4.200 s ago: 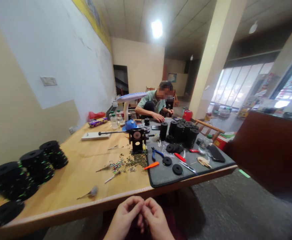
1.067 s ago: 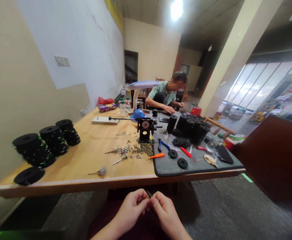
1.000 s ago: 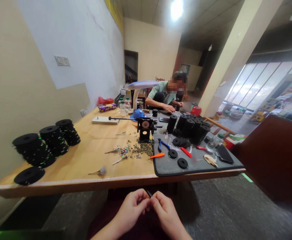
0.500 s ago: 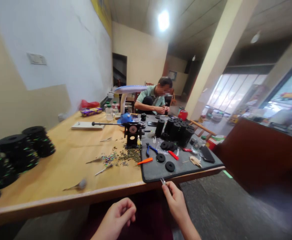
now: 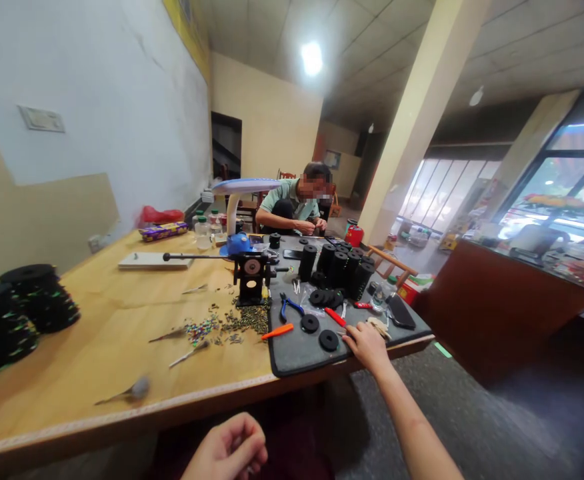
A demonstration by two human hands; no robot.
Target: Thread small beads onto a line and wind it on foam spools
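Note:
My right hand (image 5: 367, 343) reaches over the table's front edge and lies on the grey mat (image 5: 297, 357). Its fingertips sit just right of a flat black disc (image 5: 329, 340) and below a red-handled tool (image 5: 336, 317). Whether anything is under its fingers is hidden. My left hand (image 5: 229, 450) hangs below the table edge with its fingers curled in, and nothing shows in it. A second black disc (image 5: 310, 323) and an orange-handled tool (image 5: 278, 331) lie further left on the mat.
The wooden table (image 5: 122, 333) bears a black hand-crank winder (image 5: 250, 277), a scatter of small beads (image 5: 227, 323), blue pliers (image 5: 288, 305), stacked black spools (image 5: 339, 267), more spools (image 5: 27, 307) and a phone (image 5: 401, 310). A person (image 5: 295, 207) works at the far end. A brown counter (image 5: 497, 307) stands at the right.
My hands were pinched together below the table; they have separated. The right hand rose with a small metal piece and now lies on the mat; the left stayed low. My view swung right.

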